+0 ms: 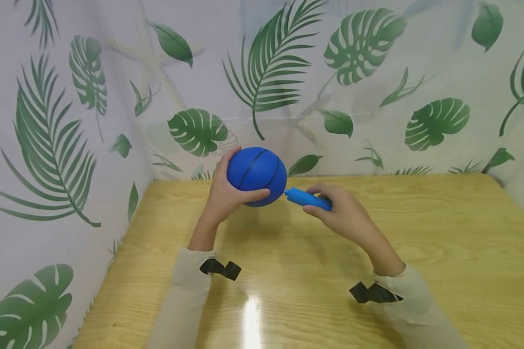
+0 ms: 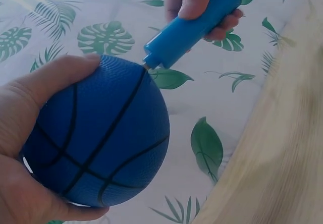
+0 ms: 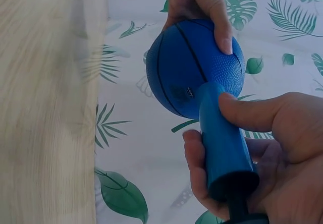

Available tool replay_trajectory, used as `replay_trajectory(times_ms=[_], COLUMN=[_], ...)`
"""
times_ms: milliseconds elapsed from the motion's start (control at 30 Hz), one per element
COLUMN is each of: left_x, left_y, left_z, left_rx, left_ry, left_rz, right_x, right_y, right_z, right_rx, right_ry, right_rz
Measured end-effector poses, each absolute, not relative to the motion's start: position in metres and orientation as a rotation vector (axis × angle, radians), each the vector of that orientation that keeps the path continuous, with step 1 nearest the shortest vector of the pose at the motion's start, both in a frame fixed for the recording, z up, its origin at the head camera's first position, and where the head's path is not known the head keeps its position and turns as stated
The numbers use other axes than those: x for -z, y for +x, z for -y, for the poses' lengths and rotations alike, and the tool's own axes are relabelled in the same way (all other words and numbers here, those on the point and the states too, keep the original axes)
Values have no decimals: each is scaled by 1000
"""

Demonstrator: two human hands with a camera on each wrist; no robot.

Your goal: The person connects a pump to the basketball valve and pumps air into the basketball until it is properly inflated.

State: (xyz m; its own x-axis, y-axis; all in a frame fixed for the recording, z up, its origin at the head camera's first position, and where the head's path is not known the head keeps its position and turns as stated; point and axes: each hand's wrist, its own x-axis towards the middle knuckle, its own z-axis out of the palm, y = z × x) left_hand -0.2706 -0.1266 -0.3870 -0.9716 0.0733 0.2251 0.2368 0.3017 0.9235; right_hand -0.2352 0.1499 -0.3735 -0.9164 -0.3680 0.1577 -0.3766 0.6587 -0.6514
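A small blue basketball [image 1: 262, 169] with black lines is held up over the table by my left hand [image 1: 224, 194], thumb on the near side and fingers behind. My right hand [image 1: 340, 211] grips a blue hand pump [image 1: 305, 198], tilted with its nozzle end toward the ball. In the left wrist view the tip of the pump [image 2: 194, 27] meets the ball [image 2: 108, 133] where a black line runs. The right wrist view shows the pump's black end cap and handle rod [image 3: 234, 186] at its near end, below the right palm.
A wood-grain table [image 1: 288, 271] lies under both hands. White cloth with green leaf prints [image 1: 284, 97] hangs behind it and along the left side. Black straps [image 1: 220, 268] show through openings in the light sleeves.
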Motion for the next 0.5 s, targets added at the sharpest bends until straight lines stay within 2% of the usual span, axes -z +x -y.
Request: replay_trajectory(times_ms=[233, 500], left_x=[385, 384], left_y=[-273, -275], left_z=[138, 146], left_rx=[1751, 1782], left_ry=[-330, -378], left_rz=[2429, 2413], right_x=[369, 365], right_y=[-238, -237], right_z=[-154, -158], right_rx=[-1479, -1606], right_ry=[801, 834], right_rz=[2855, 2907])
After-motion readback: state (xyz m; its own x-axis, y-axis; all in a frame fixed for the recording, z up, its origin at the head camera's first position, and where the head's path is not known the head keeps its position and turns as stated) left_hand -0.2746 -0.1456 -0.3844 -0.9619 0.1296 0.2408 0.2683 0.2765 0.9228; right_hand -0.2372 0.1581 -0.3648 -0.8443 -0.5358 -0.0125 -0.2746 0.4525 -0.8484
